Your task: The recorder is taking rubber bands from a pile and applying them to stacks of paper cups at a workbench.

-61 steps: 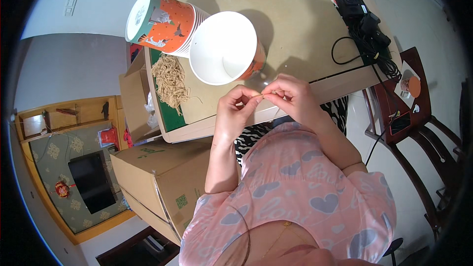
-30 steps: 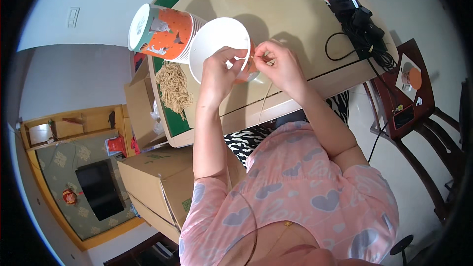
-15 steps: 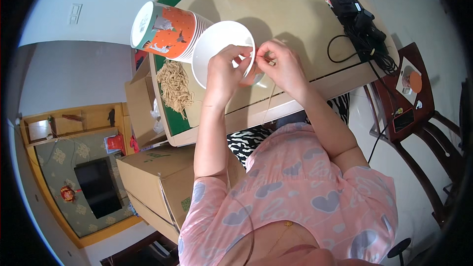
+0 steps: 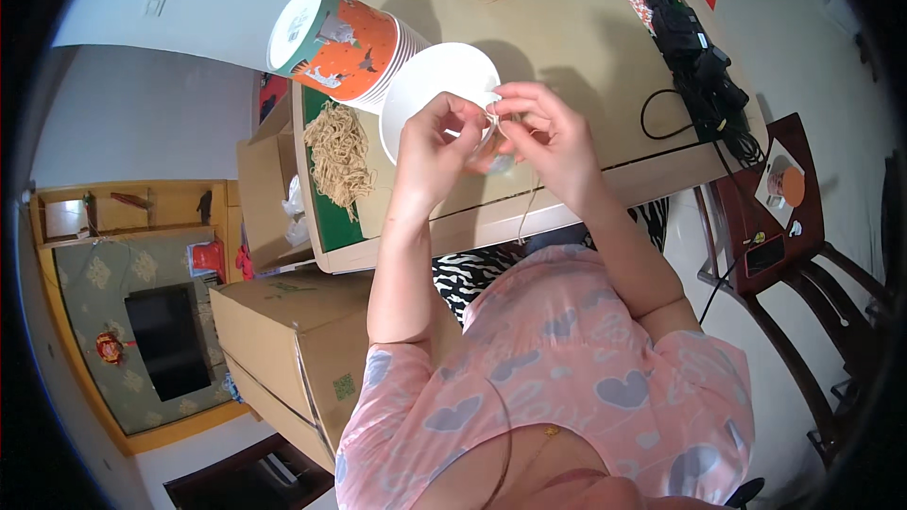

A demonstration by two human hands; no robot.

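Left hand (image 4: pixel 436 149) and right hand (image 4: pixel 557 139), each grip pinched narrow on pale cord (image 4: pixel 532 200), work at the right rim of a cup (image 4: pixel 425 78) on the bench's (image 4: pixel 624 127) near side, apparently a threading or knotting step whose next move calls for steady tension.

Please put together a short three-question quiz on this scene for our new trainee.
1. True or false: the loose pile of beige cord lies to the left of the open white-lined bucket.
2. Multiple choice: what hangs below the right hand? A) a plastic bag; B) a thin strand of cord; C) a metal chain.
3. Fill in the gap: the right hand and the left hand are close together near the open bucket's ____.

Key: 1. True. 2. B. 3. Rim.
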